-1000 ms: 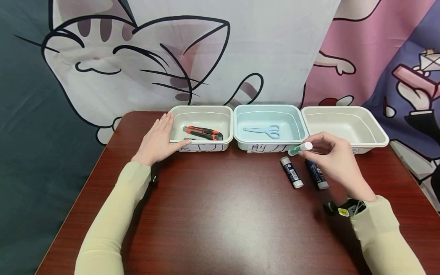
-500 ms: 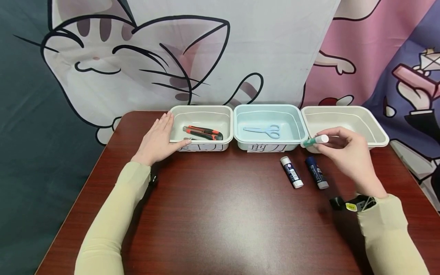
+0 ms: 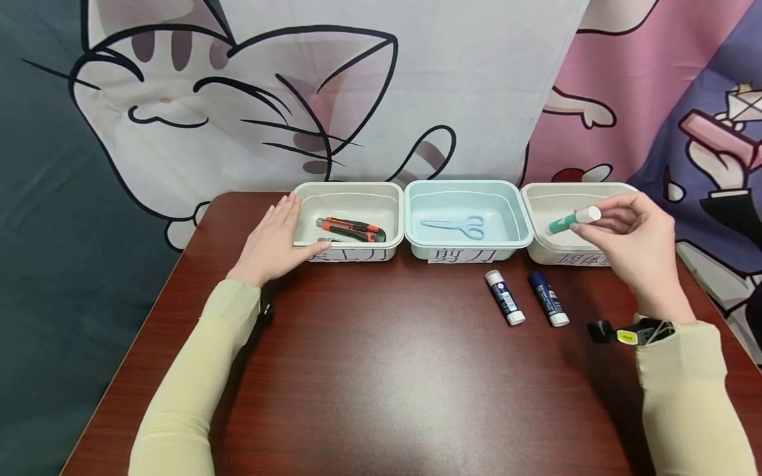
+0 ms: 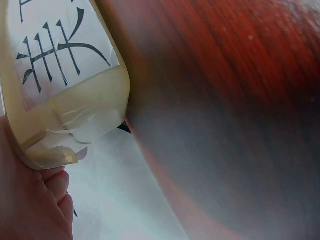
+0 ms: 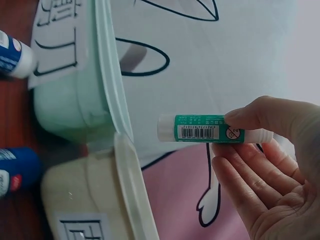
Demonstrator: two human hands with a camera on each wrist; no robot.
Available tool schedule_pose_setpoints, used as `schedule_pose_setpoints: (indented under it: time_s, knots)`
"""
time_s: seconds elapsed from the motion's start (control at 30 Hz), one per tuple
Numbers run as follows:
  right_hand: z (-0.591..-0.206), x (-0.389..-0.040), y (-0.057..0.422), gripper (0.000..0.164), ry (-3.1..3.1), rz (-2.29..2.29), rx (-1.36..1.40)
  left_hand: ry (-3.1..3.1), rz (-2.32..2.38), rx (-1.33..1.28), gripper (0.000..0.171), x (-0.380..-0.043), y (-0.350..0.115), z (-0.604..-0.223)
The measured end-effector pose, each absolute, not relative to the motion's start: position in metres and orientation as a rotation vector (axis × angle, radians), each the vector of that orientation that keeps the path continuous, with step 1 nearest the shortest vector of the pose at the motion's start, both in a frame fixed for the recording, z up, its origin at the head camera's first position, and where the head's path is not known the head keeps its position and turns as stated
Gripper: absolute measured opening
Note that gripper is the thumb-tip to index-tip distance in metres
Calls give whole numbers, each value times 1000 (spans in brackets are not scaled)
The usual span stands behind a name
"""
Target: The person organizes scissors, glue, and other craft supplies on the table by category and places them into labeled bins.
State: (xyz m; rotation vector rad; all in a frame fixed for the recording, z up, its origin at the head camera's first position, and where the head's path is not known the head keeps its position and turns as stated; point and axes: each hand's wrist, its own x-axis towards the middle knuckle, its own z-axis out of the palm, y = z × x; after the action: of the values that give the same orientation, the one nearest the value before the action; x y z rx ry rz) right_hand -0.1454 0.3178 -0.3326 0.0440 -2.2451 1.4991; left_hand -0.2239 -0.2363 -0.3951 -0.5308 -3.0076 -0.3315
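My right hand (image 3: 639, 244) pinches a green glue stick (image 3: 574, 220) with white ends between thumb and fingers, holding it over the right cream bin (image 3: 550, 258). In the right wrist view, the glue stick (image 5: 200, 128) lies level with its barcode showing. My left hand (image 3: 270, 241) rests with straight fingers along the left side of the left cream bin (image 3: 351, 188), its thumb over the front rim. Two box cutters (image 3: 352, 229), black and orange, lie inside that bin. On the table in front of the bins are a dark blue and white glue stick (image 3: 505, 298) and a blue glue stick (image 3: 548, 299).
Between the cream bins stands a light blue bin (image 3: 467, 188) holding light blue scissors (image 3: 458, 227). All three bins carry paper labels in front and line the back of the brown table (image 3: 369, 370). A cat-print cloth (image 3: 476, 73) hangs behind them.
My right hand has carried the green glue stick right and upward, from the light blue bin's front corner to over the right cream bin. The left hand has stayed still.
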Motion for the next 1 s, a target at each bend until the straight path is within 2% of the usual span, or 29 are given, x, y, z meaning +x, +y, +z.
schedule_pose_setpoints:
  time_s: [0.53,0.83,1.0]
  knots:
    - [-325,-170,341,38,-2241,1521,-68,-2998,-345,-528,116,-224,-235,-395]
    - [-322,-184,355,29,-2331,1495,-195,-3004,-356,-525,117,-224,-237,-396]
    - [-321,-195,367,31,-2436,1472,-225,-3007,-356,-523,117,-225,-237,-397]
